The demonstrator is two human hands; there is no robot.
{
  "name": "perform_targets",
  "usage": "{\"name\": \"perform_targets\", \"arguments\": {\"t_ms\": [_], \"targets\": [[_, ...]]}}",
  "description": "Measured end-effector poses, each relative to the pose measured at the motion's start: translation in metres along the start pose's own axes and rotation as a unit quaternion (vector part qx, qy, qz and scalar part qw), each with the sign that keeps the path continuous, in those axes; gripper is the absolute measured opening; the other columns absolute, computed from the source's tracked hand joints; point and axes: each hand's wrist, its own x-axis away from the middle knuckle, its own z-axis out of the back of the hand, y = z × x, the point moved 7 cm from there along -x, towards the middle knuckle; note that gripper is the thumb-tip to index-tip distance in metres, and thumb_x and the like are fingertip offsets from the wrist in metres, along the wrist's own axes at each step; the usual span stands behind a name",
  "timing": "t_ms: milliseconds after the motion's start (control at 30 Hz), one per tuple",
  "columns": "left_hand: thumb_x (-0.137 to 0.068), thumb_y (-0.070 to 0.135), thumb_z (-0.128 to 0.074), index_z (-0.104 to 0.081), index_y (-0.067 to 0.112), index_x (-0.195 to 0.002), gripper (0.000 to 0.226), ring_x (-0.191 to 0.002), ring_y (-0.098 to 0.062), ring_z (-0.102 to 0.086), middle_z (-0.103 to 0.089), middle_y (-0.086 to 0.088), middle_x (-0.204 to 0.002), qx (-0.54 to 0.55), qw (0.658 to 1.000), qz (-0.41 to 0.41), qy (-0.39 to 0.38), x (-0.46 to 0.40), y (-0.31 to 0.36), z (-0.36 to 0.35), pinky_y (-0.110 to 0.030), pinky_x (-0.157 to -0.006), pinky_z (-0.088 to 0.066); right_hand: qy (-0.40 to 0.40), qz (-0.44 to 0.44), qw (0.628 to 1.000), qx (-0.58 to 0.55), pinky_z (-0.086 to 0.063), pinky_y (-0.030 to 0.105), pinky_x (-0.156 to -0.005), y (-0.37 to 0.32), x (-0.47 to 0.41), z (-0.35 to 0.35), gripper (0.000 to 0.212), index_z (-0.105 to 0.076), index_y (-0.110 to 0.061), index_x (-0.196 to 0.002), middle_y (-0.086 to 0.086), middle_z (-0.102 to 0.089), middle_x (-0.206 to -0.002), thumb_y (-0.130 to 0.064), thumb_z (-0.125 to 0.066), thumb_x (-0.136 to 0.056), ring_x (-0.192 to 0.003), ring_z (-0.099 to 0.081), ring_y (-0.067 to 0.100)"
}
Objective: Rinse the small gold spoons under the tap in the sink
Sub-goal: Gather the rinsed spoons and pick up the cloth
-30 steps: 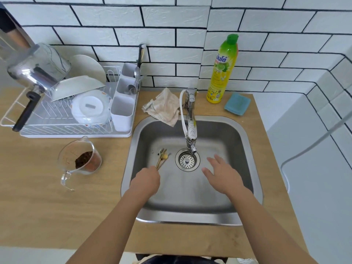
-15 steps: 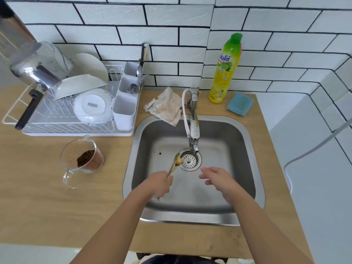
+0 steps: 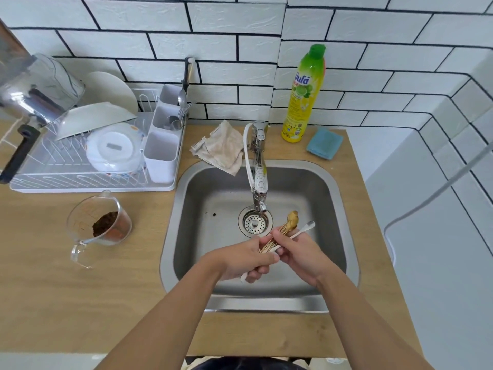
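Now that the spoons (image 3: 286,228) have left the sink (image 3: 328,188) floor, both hands hold the bundle just right of the tap (image 3: 259,180): left hand (image 3: 241,259) fingers wrapped round the handles, right hand (image 3: 300,252) pinching them. No water visible; rinsing likely comes next.

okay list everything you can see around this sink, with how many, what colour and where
gold spoons: small bunch, gold, held over the sink
white spoon: one, with the bunch
sink: one, steel, set in the counter
tap: one, chrome, behind the drain
cloth: one, beige, sink's back rim
soap bottle: one, yellow-green, by the wall
sponge: one, blue, right of the bottle
measuring jug: one, clear, brown contents, left of the sink
dish rack: one, white, back left
left hand: grips the handles
right hand: pinches the bunch
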Motion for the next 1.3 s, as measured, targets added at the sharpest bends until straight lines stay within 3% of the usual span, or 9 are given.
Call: {"name": "perform_targets", "arguments": {"t_ms": [200, 300, 367, 467, 567, 800, 933, 1067, 1300], "targets": [[-0.081, 0.063, -0.068, -0.046, 0.008, -0.107, 0.064, -0.060, -0.020, -0.055, -0.066, -0.009, -0.077, 0.109, 0.991, 0.038, 0.074, 0.003, -0.005, 0.019, -0.030, -0.057, -0.044, 0.065, 0.072, 0.995, 0.009, -0.051, 0.022, -0.065, -0.011, 0.001, 0.005, 0.026, -0.075, 0.001, -0.095, 0.007, -0.072, -0.075, -0.016, -0.058, -0.104, -0.063, -0.055, 0.011], [-0.090, 0.072, -0.042, -0.051, -0.002, -0.116, 0.079, -0.089, -0.033, -0.070, -0.070, -0.019, -0.103, 0.360, 0.898, 0.019, 0.251, 0.006, -0.025, 0.046, -0.041, -0.078, -0.055, 0.110, 0.116, 0.987, 0.003, -0.050, 0.019, -0.062, -0.016, 0.003, 0.011, 0.033, -0.080, -0.009, -0.082, 0.009, -0.079, -0.085, -0.014, -0.058, -0.105, -0.059, -0.057, 0.006], [-0.091, 0.071, -0.038, -0.051, -0.003, -0.120, 0.080, -0.091, -0.033, -0.071, -0.070, -0.021, -0.110, 0.460, 0.830, -0.008, 0.315, 0.002, -0.033, 0.045, -0.040, -0.074, -0.057, 0.129, 0.129, 0.983, 0.032, -0.050, 0.018, -0.060, -0.012, 0.002, 0.004, 0.027, -0.078, -0.008, -0.086, 0.013, -0.079, -0.088, -0.016, -0.060, -0.104, -0.059, -0.058, 0.007], [-0.092, 0.069, -0.037, -0.053, -0.003, -0.112, 0.076, -0.080, -0.034, -0.072, -0.072, -0.026, -0.108, 0.525, 0.791, -0.031, 0.313, -0.009, -0.030, 0.029, -0.034, -0.057, -0.057, 0.139, 0.110, 0.983, 0.045, -0.048, 0.019, -0.055, 0.009, -0.001, -0.014, 0.018, -0.071, -0.007, -0.092, 0.010, -0.073, -0.070, -0.018, -0.061, -0.103, -0.056, -0.058, 0.010], [-0.094, 0.066, -0.037, -0.053, -0.003, -0.110, 0.073, -0.091, -0.037, -0.072, -0.069, -0.028, -0.109, 0.543, 0.770, -0.048, 0.332, -0.008, -0.028, 0.036, -0.042, -0.071, -0.059, 0.153, 0.107, 0.982, 0.014, -0.049, 0.019, -0.056, 0.009, -0.001, -0.011, 0.024, -0.071, 0.001, -0.094, 0.009, -0.071, -0.067, -0.017, -0.059, -0.104, -0.055, -0.058, 0.009], [-0.094, 0.066, -0.034, -0.057, 0.005, -0.101, 0.065, -0.103, -0.036, -0.069, -0.072, -0.017, -0.100, 0.432, 0.796, -0.054, 0.420, -0.005, -0.019, 0.041, -0.052, -0.096, -0.053, 0.148, 0.100, 0.984, -0.008, -0.051, 0.021, -0.060, 0.008, 0.001, -0.017, 0.024, -0.066, 0.007, -0.102, 0.021, -0.077, -0.093, -0.015, -0.056, -0.105, -0.058, -0.062, 0.008], [-0.097, 0.062, -0.034, -0.053, 0.009, -0.096, 0.056, -0.076, -0.025, -0.066, -0.067, -0.009, -0.086, 0.405, 0.805, -0.053, 0.431, -0.002, -0.017, 0.042, -0.037, -0.069, -0.051, 0.153, 0.111, 0.982, -0.029, -0.051, 0.018, -0.059, 0.002, 0.001, -0.006, 0.030, -0.064, 0.013, -0.107, 0.013, -0.079, -0.089, -0.015, -0.054, -0.106, -0.059, -0.064, 0.005], [-0.096, 0.063, -0.032, -0.054, 0.010, -0.094, 0.057, -0.067, -0.017, -0.072, -0.072, -0.008, -0.081, 0.356, 0.821, -0.051, 0.443, -0.006, -0.013, 0.036, -0.034, -0.063, -0.045, 0.150, 0.090, 0.984, -0.019, -0.052, 0.020, -0.060, 0.007, 0.002, -0.013, 0.022, -0.065, 0.003, -0.099, 0.018, -0.074, -0.087, -0.017, -0.057, -0.105, -0.058, -0.065, 0.008], [-0.100, 0.056, -0.033, -0.056, 0.009, -0.099, 0.052, -0.083, -0.023, -0.063, -0.066, -0.012, -0.090, 0.275, 0.815, -0.116, 0.496, 0.022, -0.013, 0.074, -0.038, -0.085, -0.053, 0.081, 0.152, 0.982, 0.077, -0.053, 0.019, -0.061, -0.050, 0.033, -0.011, 0.034, -0.067, 0.009, -0.101, 0.011, -0.080, -0.088, -0.023, -0.058, -0.103, -0.064, -0.068, 0.009]]}}
